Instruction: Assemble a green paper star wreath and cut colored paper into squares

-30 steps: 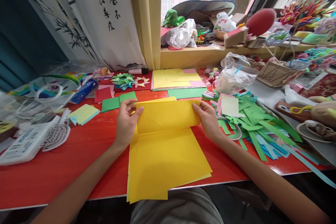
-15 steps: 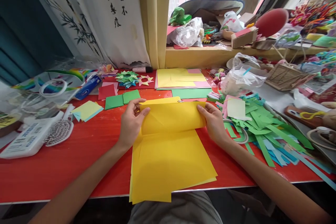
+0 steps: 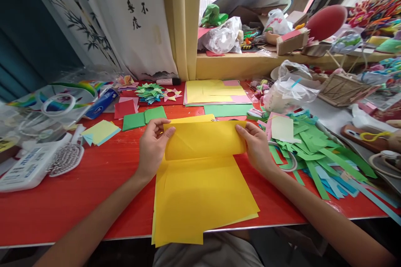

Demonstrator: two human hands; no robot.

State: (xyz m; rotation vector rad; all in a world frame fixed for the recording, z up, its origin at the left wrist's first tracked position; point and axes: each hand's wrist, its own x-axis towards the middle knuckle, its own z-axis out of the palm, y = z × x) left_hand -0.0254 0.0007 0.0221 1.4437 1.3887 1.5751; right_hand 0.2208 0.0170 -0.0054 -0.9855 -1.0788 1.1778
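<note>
A yellow paper strip (image 3: 205, 141) is stretched between my two hands in the middle of the head view, tilted up toward me. My left hand (image 3: 153, 145) pinches its upper left corner between thumb and fingers. At the upper right corner, my right hand (image 3: 256, 144) grips it the same way. Beneath the strip, larger yellow paper sheets (image 3: 203, 200) lie stacked on the red table (image 3: 119, 200), and their near left part juts past the front edge. Behind the held strip another piece of yellow paper shows only along its top.
Green paper strips (image 3: 313, 146) and blue ones are heaped at the right. Folded green squares (image 3: 134, 121), a hairbrush (image 3: 67, 158) and a white box (image 3: 28, 167) lie at the left. Coloured sheets (image 3: 213, 91) are stacked at the back, below a cluttered windowsill (image 3: 238, 61).
My left hand has shifted slightly to the left, and the yellow strip looks a little flatter and straighter. Both hands keep their hold. The camera view has moved slightly.
</note>
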